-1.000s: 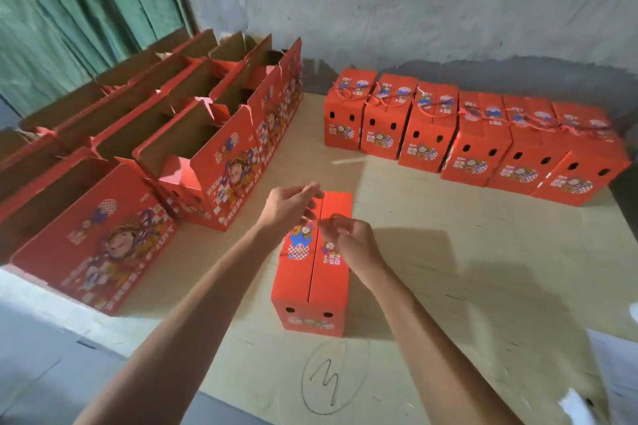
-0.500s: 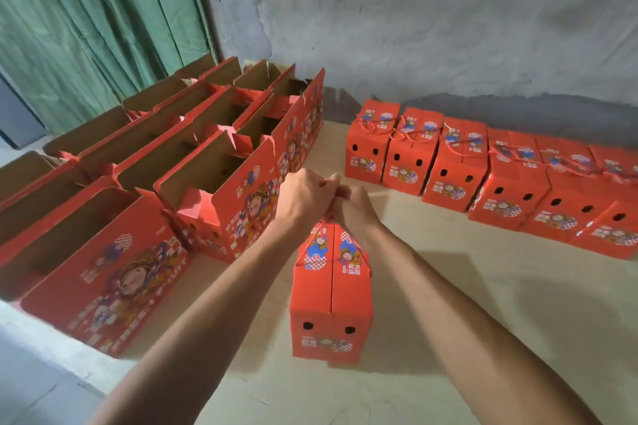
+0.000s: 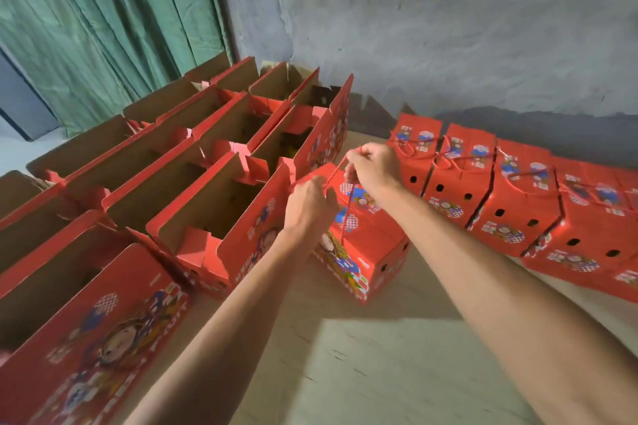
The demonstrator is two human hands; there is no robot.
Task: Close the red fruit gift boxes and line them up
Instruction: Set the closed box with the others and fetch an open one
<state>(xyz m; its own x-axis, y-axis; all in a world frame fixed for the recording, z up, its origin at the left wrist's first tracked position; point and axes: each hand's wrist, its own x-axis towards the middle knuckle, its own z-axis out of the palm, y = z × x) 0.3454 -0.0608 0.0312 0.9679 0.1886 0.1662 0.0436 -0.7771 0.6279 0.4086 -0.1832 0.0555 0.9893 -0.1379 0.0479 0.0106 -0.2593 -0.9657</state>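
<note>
Both the left hand (image 3: 310, 205) and the right hand (image 3: 374, 166) gripped the red cord handle (image 3: 346, 214) above the closed box (image 3: 371, 245) beneath them.

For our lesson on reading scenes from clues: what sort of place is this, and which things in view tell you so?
Probably a plain packing or storage room. Rows of open red fruit gift boxes await closing, closed boxes line the bare grey wall, and a green curtain hangs at left.
</note>
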